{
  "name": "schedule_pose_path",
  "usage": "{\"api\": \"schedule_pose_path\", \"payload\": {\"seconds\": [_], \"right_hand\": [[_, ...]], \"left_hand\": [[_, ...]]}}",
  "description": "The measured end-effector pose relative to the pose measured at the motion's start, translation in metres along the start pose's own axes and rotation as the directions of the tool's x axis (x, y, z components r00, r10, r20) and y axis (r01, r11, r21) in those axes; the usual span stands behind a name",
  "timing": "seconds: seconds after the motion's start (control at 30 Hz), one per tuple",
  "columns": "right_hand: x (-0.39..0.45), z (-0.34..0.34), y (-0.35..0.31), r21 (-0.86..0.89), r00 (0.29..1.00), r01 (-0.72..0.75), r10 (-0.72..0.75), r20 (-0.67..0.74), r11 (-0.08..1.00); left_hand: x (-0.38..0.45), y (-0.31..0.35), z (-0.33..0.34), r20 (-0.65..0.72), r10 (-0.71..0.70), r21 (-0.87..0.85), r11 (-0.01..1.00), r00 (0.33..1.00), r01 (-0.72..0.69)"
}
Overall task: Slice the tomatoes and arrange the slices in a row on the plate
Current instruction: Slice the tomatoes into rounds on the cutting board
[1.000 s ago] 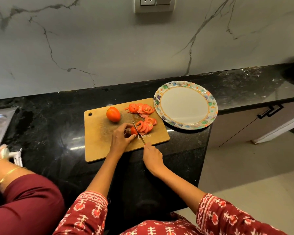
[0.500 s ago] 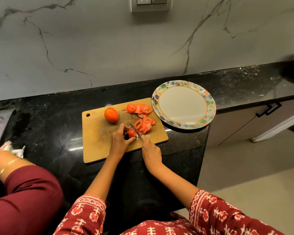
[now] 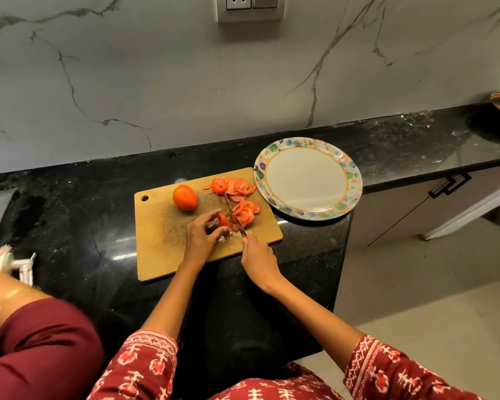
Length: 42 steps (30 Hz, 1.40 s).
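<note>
On the wooden cutting board [image 3: 168, 249] my left hand [image 3: 201, 236] pinches the small remaining tomato piece [image 3: 223, 220]. My right hand [image 3: 257, 259] grips the knife [image 3: 235, 215], whose blade stands just right of that piece. Cut slices lie in two heaps: one [image 3: 233, 186] at the board's far edge, another [image 3: 247, 212] right of the blade. A whole tomato [image 3: 184, 197] sits at the board's far left. The patterned plate [image 3: 350, 194], with nothing on it, lies right of the board.
The board lies on a black stone counter [image 3: 70, 215] whose corner ends right of the plate, with floor beyond. Another person's arm in a maroon sleeve [image 3: 35, 342] is at the lower left, beside a white object [image 3: 23, 267]. A marble wall rises behind.
The knife blade has swung from the near side of the piece to stand along its right side, reaching farther across the board. My left hand keeps its hold on the piece.
</note>
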State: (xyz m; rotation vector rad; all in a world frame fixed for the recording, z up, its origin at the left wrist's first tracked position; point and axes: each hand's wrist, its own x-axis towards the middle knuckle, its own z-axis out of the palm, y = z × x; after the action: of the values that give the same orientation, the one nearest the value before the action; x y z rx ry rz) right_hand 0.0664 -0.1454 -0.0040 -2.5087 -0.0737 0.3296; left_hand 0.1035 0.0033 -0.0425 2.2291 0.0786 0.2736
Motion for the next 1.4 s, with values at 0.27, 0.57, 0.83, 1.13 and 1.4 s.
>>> {"api": "schedule_pose_path", "payload": {"seconds": [0.27,0.57,0.83,1.13,1.4], "right_hand": [[-0.006,0.000,-0.009,-0.033,0.999,-0.005,0.006,0.034,0.999],[-0.008,0.000,-0.011,-0.101,0.999,-0.010,0.014,0.035,0.995],[-0.009,0.001,-0.009,-0.102,0.998,-0.043,0.048,0.048,0.994],[-0.010,0.001,-0.013,-0.103,0.998,-0.027,0.032,0.045,0.994],[-0.009,0.002,-0.014,-0.119,0.999,-0.003,0.007,0.033,0.993]], "left_hand": [[-0.001,0.006,0.003,-0.043,-0.012,-0.021,1.000,0.999,0.011],[-0.002,0.006,0.002,-0.029,0.011,-0.019,1.000,1.000,-0.012],[-0.004,0.002,0.003,-0.058,-0.034,-0.057,0.998,0.998,0.031],[-0.003,0.002,0.002,-0.042,-0.015,-0.049,0.999,0.999,0.013],[-0.004,0.002,-0.001,-0.025,0.023,-0.026,0.999,0.999,-0.023]]}}
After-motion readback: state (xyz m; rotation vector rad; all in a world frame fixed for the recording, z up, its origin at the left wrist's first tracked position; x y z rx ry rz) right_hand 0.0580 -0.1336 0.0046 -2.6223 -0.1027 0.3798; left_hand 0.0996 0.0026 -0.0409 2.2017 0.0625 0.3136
